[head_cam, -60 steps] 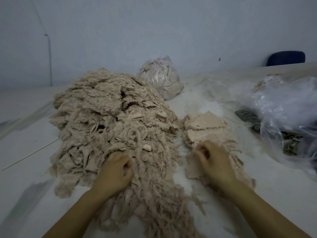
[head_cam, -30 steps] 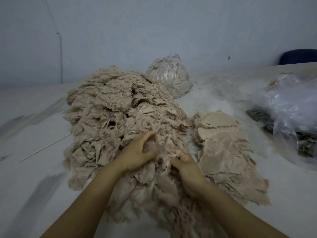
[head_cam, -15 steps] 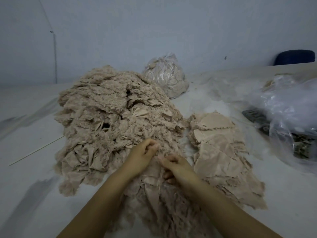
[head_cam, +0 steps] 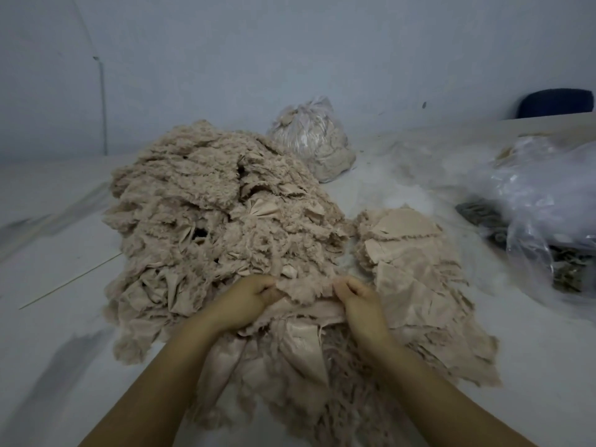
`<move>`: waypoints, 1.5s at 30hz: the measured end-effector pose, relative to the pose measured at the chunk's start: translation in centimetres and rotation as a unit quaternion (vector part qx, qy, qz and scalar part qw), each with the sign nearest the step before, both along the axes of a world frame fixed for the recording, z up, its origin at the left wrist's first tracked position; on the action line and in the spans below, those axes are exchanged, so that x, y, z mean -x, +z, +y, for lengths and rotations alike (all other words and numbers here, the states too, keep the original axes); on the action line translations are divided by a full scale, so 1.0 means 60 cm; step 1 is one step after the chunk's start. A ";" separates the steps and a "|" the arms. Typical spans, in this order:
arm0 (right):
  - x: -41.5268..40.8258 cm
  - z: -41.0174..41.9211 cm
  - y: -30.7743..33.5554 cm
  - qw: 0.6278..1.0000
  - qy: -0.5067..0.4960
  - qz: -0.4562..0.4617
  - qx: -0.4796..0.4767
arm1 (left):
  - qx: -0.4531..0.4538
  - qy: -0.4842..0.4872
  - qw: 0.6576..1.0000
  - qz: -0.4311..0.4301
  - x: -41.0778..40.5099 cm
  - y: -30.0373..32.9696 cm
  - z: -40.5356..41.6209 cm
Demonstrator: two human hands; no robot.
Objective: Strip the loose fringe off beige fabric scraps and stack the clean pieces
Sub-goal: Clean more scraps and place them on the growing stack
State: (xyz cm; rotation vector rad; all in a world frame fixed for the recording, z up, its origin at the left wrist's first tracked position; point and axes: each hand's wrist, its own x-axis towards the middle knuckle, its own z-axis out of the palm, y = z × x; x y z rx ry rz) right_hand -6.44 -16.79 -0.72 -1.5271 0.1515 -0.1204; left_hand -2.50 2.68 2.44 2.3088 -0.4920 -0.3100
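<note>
Where seemingly pinched: scrap point(head_cam: 304, 290), both hands.

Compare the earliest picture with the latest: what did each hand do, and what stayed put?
The right hand left the clean stack and moved left; the left hand shifted right. Both now pinch one fringed scrap between them. The big pile, stack and bags stayed.

bare table point(head_cam: 58, 253) left, scrap heap point(head_cam: 209, 201) centre (bags point(head_cam: 532, 188) right)
</note>
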 end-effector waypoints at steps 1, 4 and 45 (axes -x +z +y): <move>0.002 0.001 0.002 1.000 0.031 -0.004 0.006 | 0.013 -0.007 1.000 -0.005 0.001 0.001 -0.007; 0.002 0.001 0.007 0.991 0.133 0.025 0.006 | 0.044 -0.013 0.998 -0.040 0.003 0.006 -0.026; -0.006 -0.007 0.027 0.937 -0.096 0.013 -0.337 | 0.053 -0.040 0.997 0.038 0.040 -0.018 -0.076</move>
